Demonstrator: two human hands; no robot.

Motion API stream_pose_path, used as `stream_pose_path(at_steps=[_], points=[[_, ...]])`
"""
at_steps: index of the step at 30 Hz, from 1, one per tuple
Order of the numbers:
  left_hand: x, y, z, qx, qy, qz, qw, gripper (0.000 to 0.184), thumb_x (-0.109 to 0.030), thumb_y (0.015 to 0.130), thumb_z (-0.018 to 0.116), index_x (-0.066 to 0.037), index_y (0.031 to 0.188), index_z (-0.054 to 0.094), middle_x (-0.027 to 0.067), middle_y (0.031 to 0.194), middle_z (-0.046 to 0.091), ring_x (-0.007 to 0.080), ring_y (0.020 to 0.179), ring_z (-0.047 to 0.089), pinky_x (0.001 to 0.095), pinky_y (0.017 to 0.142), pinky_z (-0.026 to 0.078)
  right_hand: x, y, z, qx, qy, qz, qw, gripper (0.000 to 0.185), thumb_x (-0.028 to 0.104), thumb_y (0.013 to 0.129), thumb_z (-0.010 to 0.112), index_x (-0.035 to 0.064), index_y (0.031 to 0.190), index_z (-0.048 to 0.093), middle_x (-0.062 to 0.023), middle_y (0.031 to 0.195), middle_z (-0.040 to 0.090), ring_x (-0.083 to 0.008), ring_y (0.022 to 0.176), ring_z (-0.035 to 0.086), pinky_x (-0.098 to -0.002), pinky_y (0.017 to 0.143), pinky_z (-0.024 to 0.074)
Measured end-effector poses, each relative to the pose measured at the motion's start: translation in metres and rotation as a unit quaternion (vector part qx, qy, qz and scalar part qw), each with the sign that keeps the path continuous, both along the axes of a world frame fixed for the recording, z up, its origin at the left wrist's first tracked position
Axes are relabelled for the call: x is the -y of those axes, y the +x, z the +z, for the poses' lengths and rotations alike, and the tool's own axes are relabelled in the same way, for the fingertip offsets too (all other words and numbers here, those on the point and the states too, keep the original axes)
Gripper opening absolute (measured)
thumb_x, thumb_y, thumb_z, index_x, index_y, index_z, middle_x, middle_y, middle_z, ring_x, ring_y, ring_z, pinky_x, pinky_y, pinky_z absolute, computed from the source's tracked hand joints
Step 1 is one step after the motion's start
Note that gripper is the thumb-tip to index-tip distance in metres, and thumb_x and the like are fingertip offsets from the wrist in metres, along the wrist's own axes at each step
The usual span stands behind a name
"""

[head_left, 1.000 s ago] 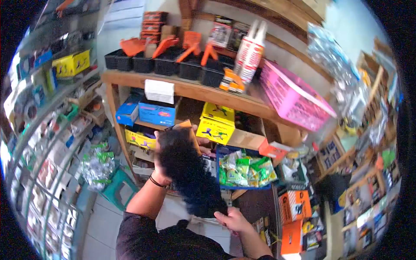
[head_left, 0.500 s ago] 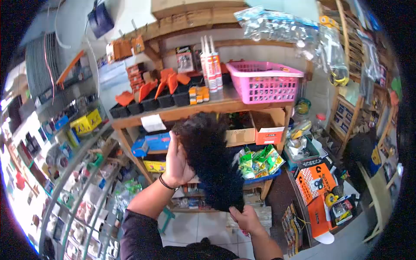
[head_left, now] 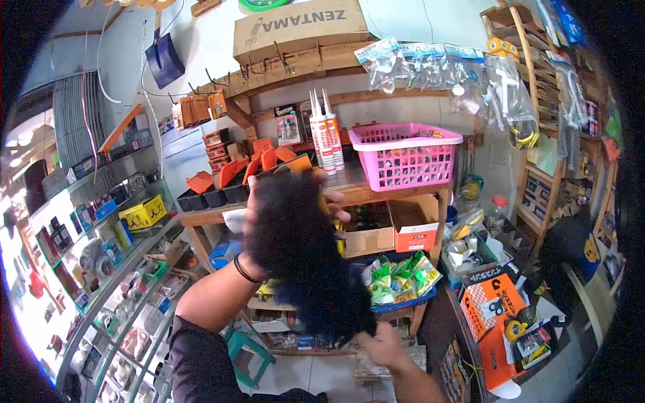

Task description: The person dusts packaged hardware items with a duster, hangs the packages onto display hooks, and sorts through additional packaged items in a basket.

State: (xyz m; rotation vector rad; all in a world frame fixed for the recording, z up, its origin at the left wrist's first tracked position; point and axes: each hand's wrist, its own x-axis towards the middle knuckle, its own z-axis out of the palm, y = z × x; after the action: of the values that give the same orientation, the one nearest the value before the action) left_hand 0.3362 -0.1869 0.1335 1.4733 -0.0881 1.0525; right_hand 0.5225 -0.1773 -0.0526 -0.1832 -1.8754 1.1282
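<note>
A black, fluffy feather duster [head_left: 302, 255] slants across the middle of the view, its bushy head at the upper left. My left hand [head_left: 247, 235] is behind the upper part of it. The fingers curl round and show past its right edge, and a dark band circles the wrist. At the lower right end of the duster my right hand [head_left: 383, 344] is closed around the grip, which is hidden by the hand and the dark fibres. Behind the duster's head stand black bins with orange parts [head_left: 235, 174] on a wooden shelf [head_left: 369, 195].
White sealant tubes [head_left: 327, 141] and a pink basket [head_left: 406, 158] stand on the shelf. Green packets [head_left: 403, 279] and an open carton [head_left: 413, 238] sit below. A glass display case [head_left: 124, 316] runs along the left, near a green stool [head_left: 248, 359]. Orange boxes [head_left: 494, 305] lie at right.
The view has tilted up, showing more of the wall. My left hand has gone from the duster's left side to behind it, with fingers now past its right edge. My right hand keeps hold.
</note>
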Motion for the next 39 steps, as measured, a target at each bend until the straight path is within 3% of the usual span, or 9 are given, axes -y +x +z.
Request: stream_pose_path(at_steps=[2, 8, 10, 18, 22, 27, 31, 34, 39], points=[[0.019, 0.023, 0.012, 0.141, -0.133, 0.311, 0.930, 0.090, -0.072, 0.070, 0.031, -0.003, 0.127, 0.027, 0.0234, 0.120, 0.039, 0.0389, 0.110, 0.040, 0.0542, 0.091, 0.032, -0.006, 0.002, 0.000, 0.135, -0.310, 0.063, 0.939, 0.026, 0.011, 0.080, 0.051, -0.0006, 0.103, 0.050, -0.0099, 0.092, 0.058, -0.0197, 0.081, 0.054, -0.0332, 0.073, 0.0419], [0.001, 0.000, 0.013, -0.012, -0.010, -0.009, 1.000, 0.083, -0.069, 0.075, 0.025, -0.007, 0.130, 0.025, 0.0170, 0.130, 0.032, 0.0331, 0.118, 0.033, 0.0469, 0.099, 0.025, -0.015, -0.004, -0.001, 0.139, -0.094, 0.021, 0.986, 0.019, 0.013, 0.078, 0.054, -0.0002, 0.092, 0.055, -0.0149, 0.074, 0.060, -0.0268, 0.067, 0.058, -0.0335, 0.066, 0.0443], [0.022, 0.024, 0.022, 0.324, -0.221, -0.037, 0.919, 0.090, -0.073, 0.069, 0.031, -0.005, 0.129, 0.025, 0.0217, 0.122, 0.039, 0.0406, 0.111, 0.038, 0.0571, 0.092, 0.028, -0.021, -0.012, 0.000, 0.017, -0.084, -0.068, 0.994, 0.021, 0.013, 0.075, 0.056, -0.0004, 0.091, 0.055, -0.0160, 0.076, 0.060, -0.0301, 0.070, 0.058, -0.0350, 0.067, 0.0444], [0.037, 0.001, 0.028, 0.182, -0.124, 0.306, 0.926, 0.094, -0.075, 0.069, 0.027, -0.003, 0.129, 0.024, 0.0213, 0.119, 0.041, 0.0383, 0.110, 0.040, 0.0515, 0.090, 0.034, -0.020, -0.024, 0.019, 0.100, -0.162, -0.009, 0.982, 0.021, 0.014, 0.074, 0.057, -0.0030, 0.086, 0.055, -0.0209, 0.075, 0.058, -0.0356, 0.068, 0.057, -0.0355, 0.060, 0.0440], [0.038, -0.035, 0.029, 0.045, -0.015, 0.077, 0.996, 0.092, -0.074, 0.070, 0.027, -0.001, 0.127, 0.028, 0.0208, 0.121, 0.041, 0.0382, 0.112, 0.039, 0.0498, 0.093, 0.030, -0.021, -0.045, 0.007, 0.050, 0.093, 0.054, 0.993, 0.021, 0.016, 0.078, 0.053, -0.0032, 0.088, 0.055, -0.0197, 0.074, 0.058, -0.0267, 0.065, 0.057, -0.0351, 0.062, 0.0434], [0.060, -0.020, 0.037, 0.121, -0.029, 0.419, 0.900, 0.086, -0.072, 0.073, 0.024, -0.005, 0.125, 0.033, 0.0191, 0.122, 0.040, 0.0386, 0.108, 0.042, 0.0503, 0.090, 0.034, -0.013, -0.046, 0.013, 0.098, -0.202, 0.043, 0.974, 0.024, 0.017, 0.079, 0.056, -0.0018, 0.094, 0.055, -0.0131, 0.080, 0.061, -0.0168, 0.071, 0.055, -0.0314, 0.068, 0.0431], [0.036, -0.063, 0.040, -0.011, 0.076, 0.041, 0.996, 0.074, -0.062, 0.081, 0.019, -0.005, 0.128, 0.029, 0.0163, 0.127, 0.037, 0.0336, 0.116, 0.037, 0.0465, 0.098, 0.027, 0.001, -0.044, 0.042, 0.089, 0.001, 0.050, 0.995, 0.022, 0.017, 0.081, 0.054, -0.0006, 0.095, 0.056, -0.0102, 0.079, 0.060, -0.0163, 0.071, 0.054, -0.0304, 0.070, 0.0425], [0.063, -0.038, 0.042, 0.172, -0.059, 0.334, 0.925, 0.070, -0.059, 0.083, 0.019, -0.005, 0.123, 0.035, 0.0184, 0.119, 0.043, 0.0376, 0.105, 0.044, 0.0487, 0.090, 0.036, -0.005, -0.045, 0.050, 0.141, -0.199, -0.011, 0.970, 0.022, 0.017, 0.081, 0.053, -0.0010, 0.094, 0.055, -0.0111, 0.079, 0.061, -0.0176, 0.072, 0.055, -0.0311, 0.070, 0.0425], [0.048, -0.107, 0.032, 0.014, 0.096, 0.055, 0.994, 0.073, -0.059, 0.083, 0.021, -0.002, 0.130, 0.024, 0.0153, 0.127, 0.037, 0.0290, 0.117, 0.036, 0.0423, 0.099, 0.026, -0.002, -0.073, 0.065, 0.211, 0.082, 0.012, 0.974, 0.022, 0.015, 0.077, 0.056, -0.0019, 0.091, 0.055, -0.0189, 0.081, 0.060, -0.0294, 0.075, 0.060, -0.0338, 0.065, 0.0449]])
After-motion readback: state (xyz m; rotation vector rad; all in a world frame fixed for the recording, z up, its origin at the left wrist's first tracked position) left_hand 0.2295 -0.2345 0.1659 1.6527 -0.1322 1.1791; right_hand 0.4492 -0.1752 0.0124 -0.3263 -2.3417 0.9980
